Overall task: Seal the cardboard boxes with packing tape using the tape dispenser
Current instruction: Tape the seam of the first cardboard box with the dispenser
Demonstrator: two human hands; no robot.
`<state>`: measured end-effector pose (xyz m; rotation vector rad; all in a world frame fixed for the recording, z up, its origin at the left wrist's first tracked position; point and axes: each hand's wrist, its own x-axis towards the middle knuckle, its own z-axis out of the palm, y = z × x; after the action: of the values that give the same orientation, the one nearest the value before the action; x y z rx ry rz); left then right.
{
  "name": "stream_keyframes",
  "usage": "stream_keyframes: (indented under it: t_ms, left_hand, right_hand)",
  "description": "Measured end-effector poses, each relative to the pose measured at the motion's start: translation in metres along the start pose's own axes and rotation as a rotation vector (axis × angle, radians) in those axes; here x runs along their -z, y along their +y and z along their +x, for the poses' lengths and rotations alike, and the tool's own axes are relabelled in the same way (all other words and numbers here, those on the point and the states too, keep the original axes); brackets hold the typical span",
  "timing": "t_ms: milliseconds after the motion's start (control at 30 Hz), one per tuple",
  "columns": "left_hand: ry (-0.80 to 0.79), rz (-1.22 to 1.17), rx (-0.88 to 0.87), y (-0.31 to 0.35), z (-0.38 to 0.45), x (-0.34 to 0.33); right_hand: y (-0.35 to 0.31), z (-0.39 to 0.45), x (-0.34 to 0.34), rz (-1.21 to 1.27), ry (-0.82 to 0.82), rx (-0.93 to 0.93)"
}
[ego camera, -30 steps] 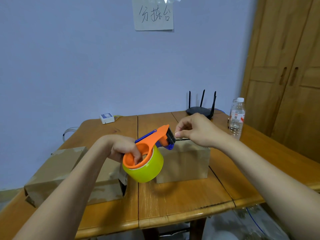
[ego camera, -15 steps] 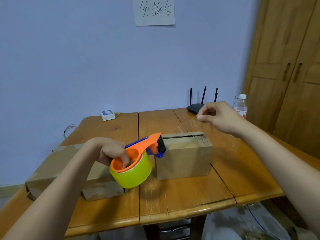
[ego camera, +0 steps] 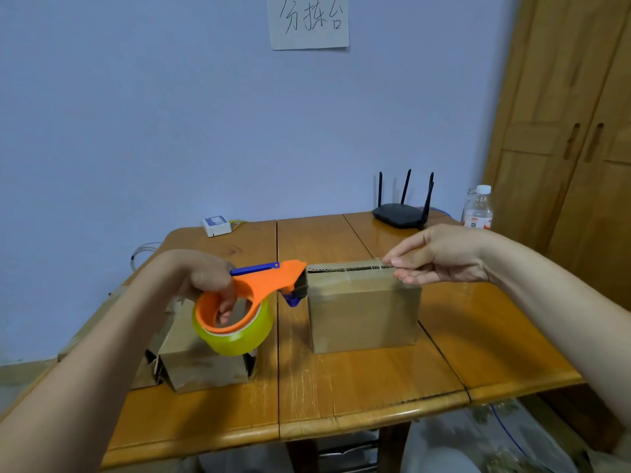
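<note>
A small cardboard box (ego camera: 363, 315) stands upright in the middle of the wooden table (ego camera: 341, 397), its top seam facing up. My left hand (ego camera: 208, 278) grips the orange tape dispenser (ego camera: 254, 288) through its ring, with a yellow-green tape roll (ego camera: 235, 332) under it; the cutter end touches the box's top left edge. My right hand (ego camera: 440, 256) pinches the free end of clear tape (ego camera: 351, 269) at the box's top right corner. The strip lies stretched along the seam. A second cardboard box (ego camera: 201, 363) lies behind the dispenser on the left.
At the back of the table sit a black router (ego camera: 401, 209), a plastic water bottle (ego camera: 478, 208) and a small white device (ego camera: 216, 227). A wooden wardrobe (ego camera: 573, 138) stands on the right. A paper note (ego camera: 309, 20) hangs on the blue wall.
My right hand has drawn the tape end away from the dispenser to the right, then lowered it onto the box's right top corner. The dispenser dropped to the box's left edge.
</note>
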<state>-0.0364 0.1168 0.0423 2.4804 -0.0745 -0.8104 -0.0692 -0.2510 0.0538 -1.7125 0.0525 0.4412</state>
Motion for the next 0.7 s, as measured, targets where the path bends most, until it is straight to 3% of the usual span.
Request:
stream_keyframes:
  t_ms: [267, 567, 700]
  left_hand:
    - [0.146, 0.029, -0.002, 0.006, -0.004, 0.000]
    - [0.368, 0.179, -0.101, 0.011, -0.004, 0.007]
    - [0.493, 0.345, -0.183, 0.014, -0.002, 0.008]
  right_hand:
    - [-0.002, -0.008, 0.001, 0.097, -0.032, -0.010]
    - [-0.004, -0.013, 0.006, -0.028, -0.132, 0.025]
    - [0.000, 0.001, -0.003, 0.152, 0.004, 0.053]
